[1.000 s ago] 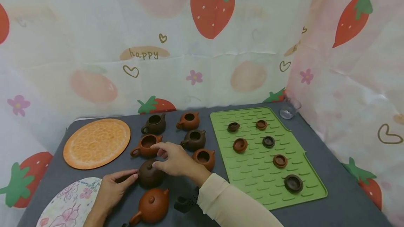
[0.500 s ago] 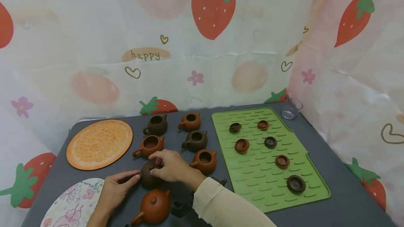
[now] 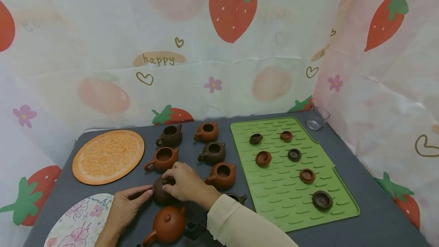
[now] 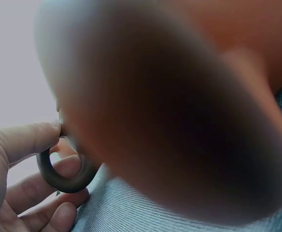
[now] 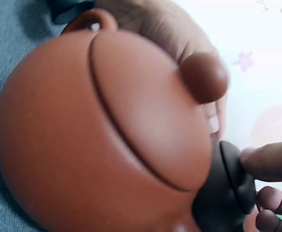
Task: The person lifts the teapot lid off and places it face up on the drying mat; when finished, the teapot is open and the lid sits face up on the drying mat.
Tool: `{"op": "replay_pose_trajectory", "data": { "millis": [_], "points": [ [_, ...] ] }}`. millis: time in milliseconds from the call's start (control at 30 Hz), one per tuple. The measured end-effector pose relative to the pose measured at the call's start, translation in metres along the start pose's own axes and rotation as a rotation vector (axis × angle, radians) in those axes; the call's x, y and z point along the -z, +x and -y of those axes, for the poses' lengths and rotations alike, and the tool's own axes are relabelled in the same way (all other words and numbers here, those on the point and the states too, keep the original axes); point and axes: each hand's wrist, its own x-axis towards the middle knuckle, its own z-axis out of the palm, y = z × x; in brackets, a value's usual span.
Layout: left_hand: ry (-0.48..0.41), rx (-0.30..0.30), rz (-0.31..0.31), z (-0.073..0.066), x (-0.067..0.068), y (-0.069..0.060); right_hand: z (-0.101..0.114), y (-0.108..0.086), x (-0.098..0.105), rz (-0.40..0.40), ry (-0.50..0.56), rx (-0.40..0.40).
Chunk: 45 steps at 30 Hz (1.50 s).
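A dark brown teapot (image 3: 159, 193) stands between my two hands on the grey table. My left hand (image 3: 122, 207) pinches its handle; the left wrist view shows the thumb against the dark ring handle (image 4: 68, 186). On top, my right hand (image 3: 186, 184) grips the lid by its knob, which the fingers mostly hide. In the right wrist view the dark lid (image 5: 233, 166) sits on the pot, with the right thumb (image 5: 271, 162) touching it. Just nearer stands a reddish-brown teapot (image 3: 168, 224) with its lid on; it fills much of the right wrist view.
Several lidless teapots, such as a reddish one (image 3: 166, 160) and a dark one (image 3: 212, 152), stand behind and to the right. Several lids lie on a green mat (image 3: 274, 201). An orange round mat (image 3: 108, 157), floral mat (image 3: 80, 220) and glass cup (image 3: 315, 119) lie around.
My right thumb and fingers have come down and together on the dark teapot's lid knob. My left hand has stayed at the handle. The head view has shifted slightly.
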Motion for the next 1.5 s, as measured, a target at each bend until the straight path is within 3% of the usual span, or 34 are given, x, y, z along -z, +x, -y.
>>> {"op": "replay_pose_trajectory", "data": {
  "millis": [367, 733, 1000, 1267, 1500],
  "points": [
    [0.005, 0.012, 0.002, -0.002, 0.000, -0.001, -0.004, 0.000, -0.005, -0.115, -0.073, 0.135],
    [0.037, 0.002, 0.001, -0.003, 0.000, -0.001, -0.007, -0.003, -0.005, -0.242, 0.117, 0.124],
    [0.017, 0.030, 0.023, -0.001, 0.000, 0.000, -0.008, -0.006, -0.004, -0.305, 0.447, 0.026],
    [0.013, 0.058, 0.027, 0.001, 0.001, 0.001, -0.009, -0.007, 0.003, -0.245, 1.028, -0.126],
    [0.019, 0.053, 0.022, 0.002, 0.001, 0.001, -0.012, -0.007, 0.004, -0.197, 1.271, -0.107]
  ]
}}
